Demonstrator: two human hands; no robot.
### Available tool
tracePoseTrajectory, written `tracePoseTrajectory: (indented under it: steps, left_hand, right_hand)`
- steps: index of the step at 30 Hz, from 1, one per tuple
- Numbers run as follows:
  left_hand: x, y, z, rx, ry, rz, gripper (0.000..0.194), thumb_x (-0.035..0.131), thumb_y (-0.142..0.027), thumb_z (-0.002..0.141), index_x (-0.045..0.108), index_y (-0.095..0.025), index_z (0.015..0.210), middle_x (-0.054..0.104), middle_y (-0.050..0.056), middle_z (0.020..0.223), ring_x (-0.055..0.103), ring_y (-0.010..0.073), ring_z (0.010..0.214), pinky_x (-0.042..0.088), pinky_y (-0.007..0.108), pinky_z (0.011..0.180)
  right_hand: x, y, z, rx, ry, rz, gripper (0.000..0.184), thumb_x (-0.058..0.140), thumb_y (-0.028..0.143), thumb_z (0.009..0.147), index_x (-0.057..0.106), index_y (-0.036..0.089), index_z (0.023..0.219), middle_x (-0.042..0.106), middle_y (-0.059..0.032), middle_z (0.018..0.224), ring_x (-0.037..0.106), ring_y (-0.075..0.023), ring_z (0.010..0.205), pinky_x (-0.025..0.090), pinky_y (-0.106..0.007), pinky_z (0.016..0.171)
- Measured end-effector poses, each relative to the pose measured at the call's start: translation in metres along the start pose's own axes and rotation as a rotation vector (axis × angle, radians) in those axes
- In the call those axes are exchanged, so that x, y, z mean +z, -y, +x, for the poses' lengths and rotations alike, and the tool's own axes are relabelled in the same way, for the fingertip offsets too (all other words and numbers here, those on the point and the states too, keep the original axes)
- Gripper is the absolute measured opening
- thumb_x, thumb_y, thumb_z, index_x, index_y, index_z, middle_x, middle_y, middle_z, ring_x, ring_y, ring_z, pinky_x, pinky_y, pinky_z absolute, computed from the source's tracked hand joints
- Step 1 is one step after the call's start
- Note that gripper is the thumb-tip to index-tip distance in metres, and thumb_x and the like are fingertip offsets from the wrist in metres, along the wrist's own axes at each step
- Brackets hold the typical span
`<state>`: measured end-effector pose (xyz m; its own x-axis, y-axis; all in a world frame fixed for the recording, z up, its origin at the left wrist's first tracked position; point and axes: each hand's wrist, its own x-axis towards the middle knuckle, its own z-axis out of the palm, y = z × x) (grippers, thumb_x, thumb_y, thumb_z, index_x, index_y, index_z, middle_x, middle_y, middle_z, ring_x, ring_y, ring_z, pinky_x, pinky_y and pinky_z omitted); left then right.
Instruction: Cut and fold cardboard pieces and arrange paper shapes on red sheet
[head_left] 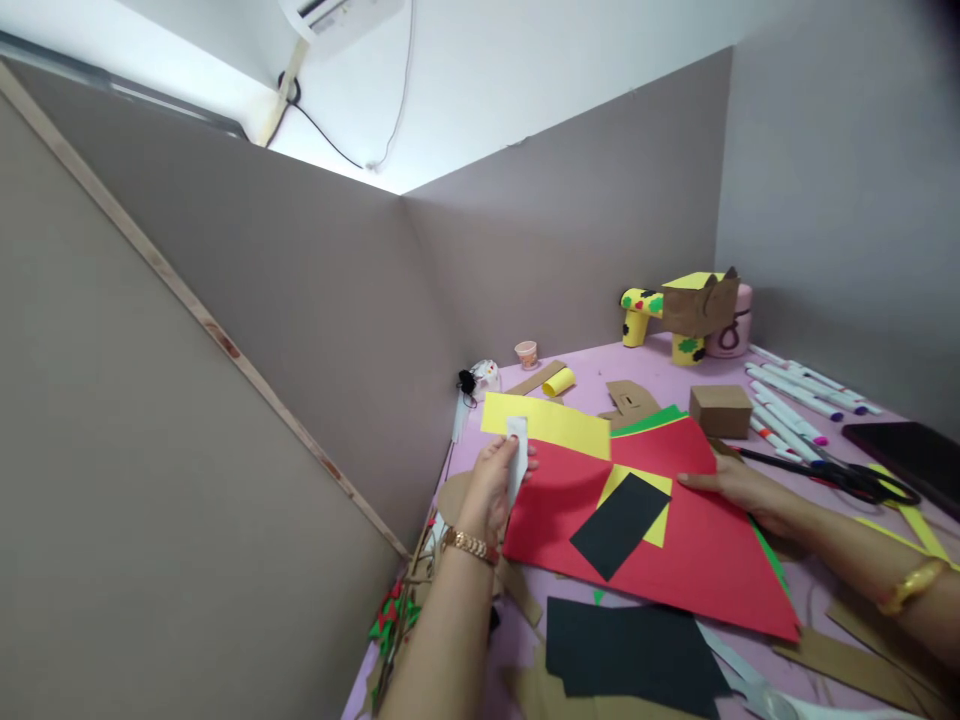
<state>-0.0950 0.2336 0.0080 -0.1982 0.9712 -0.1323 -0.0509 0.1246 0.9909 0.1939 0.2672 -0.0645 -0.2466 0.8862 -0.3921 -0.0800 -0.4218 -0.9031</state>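
Observation:
My left hand is closed around a narrow white strip, thumb pressed on its face. It is at the left edge of a large red paper sheet. My right hand grips the sheet's right side, thumb on top and the other fingers hidden underneath. Green paper shows from under the red. On the red sheet lie a black paper rectangle and, partly beneath it, a yellow paper piece. A longer yellow strip lies along the back edge.
Black paper and light-handled scissors lie in front. Black-handled scissors, several markers and a dark tablet-like slab are at right. A small cardboard box and a spotted yellow paper animal stand behind.

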Motion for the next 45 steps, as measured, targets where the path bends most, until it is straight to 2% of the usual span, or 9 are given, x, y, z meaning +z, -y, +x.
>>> tracePoseTrajectory:
  steps: [5, 8, 11, 16, 19, 27, 35, 40, 45]
  left_hand:
    - [0.036, 0.039, -0.001, -0.145, 0.038, 0.149, 0.029, 0.049, -0.035, 0.085, 0.055, -0.014, 0.104, 0.061, 0.005, 0.093, 0.059, 0.0130, 0.073, 0.051, 0.031, 0.062]
    - [0.038, 0.057, -0.010, -0.189, 0.075, 0.297, 0.031, 0.051, -0.034, 0.085, 0.053, -0.015, 0.109, 0.061, 0.005, 0.095, 0.060, 0.0137, 0.074, 0.052, 0.032, 0.064]
    - [0.008, 0.054, -0.021, -0.158, 0.055, 0.477, 0.032, 0.048, -0.035, 0.086, 0.052, -0.015, 0.111, 0.062, 0.004, 0.091, 0.060, 0.0129, 0.070, 0.051, 0.032, 0.064]
    - [-0.077, 0.019, -0.043, -0.148, -0.033, 0.899, 0.025, 0.050, -0.036, 0.084, 0.059, -0.014, 0.092, 0.062, 0.004, 0.089, 0.059, 0.0153, 0.078, 0.049, 0.036, 0.072]
    - [-0.099, 0.012, -0.051, -0.135, -0.101, 1.129, 0.024, 0.053, -0.034, 0.082, 0.059, -0.015, 0.095, 0.061, 0.006, 0.098, 0.058, 0.0181, 0.089, 0.046, 0.041, 0.080]
    - [-0.069, 0.050, -0.030, -0.011, -0.163, 1.249, 0.025, 0.053, -0.033, 0.083, 0.059, -0.015, 0.100, 0.060, 0.007, 0.104, 0.057, 0.0191, 0.094, 0.047, 0.042, 0.082]
    - [-0.085, 0.027, -0.022, 0.118, -0.408, 0.964, 0.017, 0.050, -0.026, 0.083, 0.058, -0.015, 0.093, 0.063, 0.005, 0.089, 0.059, 0.0163, 0.083, 0.046, 0.036, 0.078]
    - [-0.039, 0.037, -0.011, 0.180, -0.280, 0.729, 0.024, 0.043, -0.026, 0.083, 0.055, -0.013, 0.098, 0.065, 0.007, 0.084, 0.061, 0.0123, 0.068, 0.046, 0.023, 0.058]
    - [0.014, 0.054, -0.006, 0.225, -0.114, 0.676, 0.033, 0.038, -0.029, 0.085, 0.051, -0.012, 0.109, 0.065, 0.011, 0.094, 0.062, 0.0127, 0.072, 0.047, 0.022, 0.061]
  right_hand:
    - [0.002, 0.001, 0.002, 0.048, -0.020, -0.034, 0.053, 0.078, 0.025, 0.060, 0.056, 0.020, 0.109, 0.075, -0.0093, 0.069, 0.071, -0.0325, 0.065, 0.059, -0.038, 0.061]
    - [0.001, -0.001, 0.003, 0.036, -0.047, -0.054, 0.060, 0.079, 0.025, 0.059, 0.054, 0.019, 0.113, 0.075, -0.0095, 0.068, 0.070, -0.0323, 0.064, 0.059, -0.037, 0.059]
    - [0.000, -0.003, 0.002, 0.005, -0.052, -0.047, 0.064, 0.079, 0.021, 0.059, 0.052, 0.020, 0.117, 0.076, -0.0094, 0.071, 0.070, -0.0317, 0.063, 0.059, -0.037, 0.058]
    - [-0.002, -0.002, 0.000, 0.011, -0.025, -0.048, 0.072, 0.079, 0.025, 0.060, 0.046, 0.021, 0.123, 0.075, -0.0101, 0.070, 0.070, -0.0329, 0.066, 0.059, -0.039, 0.060]
    - [-0.003, -0.003, -0.001, 0.035, 0.005, -0.059, 0.068, 0.079, 0.027, 0.061, 0.046, 0.021, 0.121, 0.075, -0.0113, 0.074, 0.070, -0.0334, 0.069, 0.059, -0.040, 0.061]
    - [0.001, -0.003, -0.001, -0.052, -0.055, -0.051, 0.067, 0.077, 0.019, 0.061, 0.048, 0.023, 0.121, 0.076, -0.0083, 0.074, 0.071, -0.0314, 0.063, 0.059, -0.038, 0.057]
    - [-0.002, -0.005, 0.005, -0.006, -0.067, -0.085, 0.069, 0.078, 0.024, 0.061, 0.046, 0.021, 0.122, 0.075, -0.0091, 0.068, 0.070, -0.0326, 0.065, 0.059, -0.038, 0.058]
    - [-0.005, -0.008, 0.008, -0.005, -0.074, -0.079, 0.067, 0.079, 0.019, 0.057, 0.051, 0.021, 0.117, 0.076, -0.0092, 0.074, 0.070, -0.0333, 0.067, 0.059, -0.039, 0.058]
    - [-0.006, -0.010, 0.009, -0.001, -0.068, -0.068, 0.068, 0.080, 0.018, 0.054, 0.052, 0.023, 0.115, 0.076, -0.0084, 0.075, 0.070, -0.0339, 0.069, 0.059, -0.040, 0.059]
